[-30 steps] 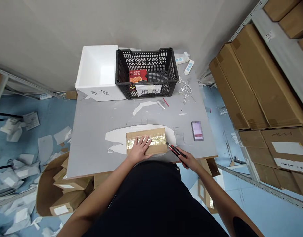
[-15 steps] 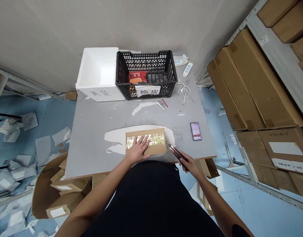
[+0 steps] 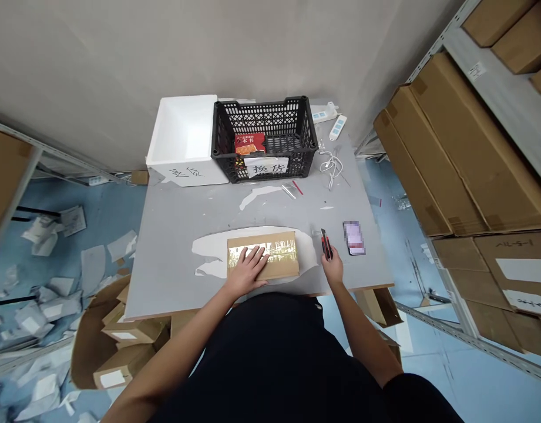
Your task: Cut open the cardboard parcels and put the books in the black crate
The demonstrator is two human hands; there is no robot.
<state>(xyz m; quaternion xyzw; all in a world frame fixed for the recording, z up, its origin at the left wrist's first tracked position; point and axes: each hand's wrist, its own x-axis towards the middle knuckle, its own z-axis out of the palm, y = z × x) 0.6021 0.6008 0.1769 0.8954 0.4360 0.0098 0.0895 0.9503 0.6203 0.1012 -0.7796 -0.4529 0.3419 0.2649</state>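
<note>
Rightward, clear of the box, our right hand (image 3: 332, 269) has moved. On the grey worktop (image 3: 173, 247), the taped cardboard box (image 3: 281, 258) lies near the near edge under our flat, spread left hand (image 3: 248, 271); the right grips a red utility knife (image 3: 326, 244) upright, near a blurred phone (image 3: 353, 238).

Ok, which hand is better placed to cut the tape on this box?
Probably the right hand: it holds the utility knife, while the left hand lies flat on the taped cardboard box, pinning it.
</note>
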